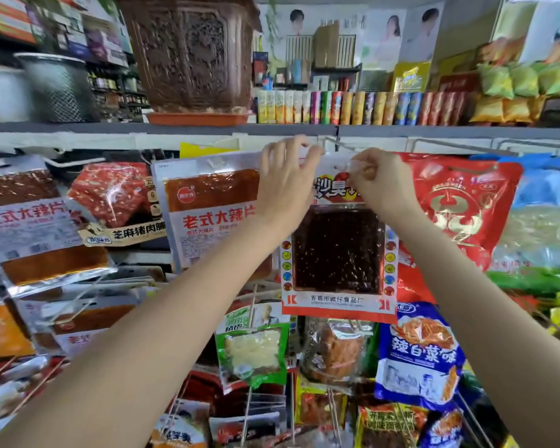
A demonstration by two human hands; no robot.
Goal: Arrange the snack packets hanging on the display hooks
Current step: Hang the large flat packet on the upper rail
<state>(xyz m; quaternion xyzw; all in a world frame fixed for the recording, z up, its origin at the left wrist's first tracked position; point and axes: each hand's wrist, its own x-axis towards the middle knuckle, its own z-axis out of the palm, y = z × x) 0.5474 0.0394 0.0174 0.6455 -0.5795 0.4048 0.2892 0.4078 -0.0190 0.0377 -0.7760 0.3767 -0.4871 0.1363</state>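
Observation:
A snack packet [337,253] with a dark seeded sheet inside and a red-and-white border hangs in the middle of the display. My left hand [285,182] holds its top left edge, fingers up near a metal display hook [332,142] under the shelf. My right hand [382,182] pinches the clear top strip of the same packet at its hang hole. Whether the hole sits on the hook is hidden by my fingers.
A white packet with an orange sheet [210,215] hangs left, a red packet [459,215] right. A green packet [253,344] and a blue one [421,350] hang below. Above, the shelf edge [143,127] carries a brown carved pot [191,53] and crisp tubes [353,108].

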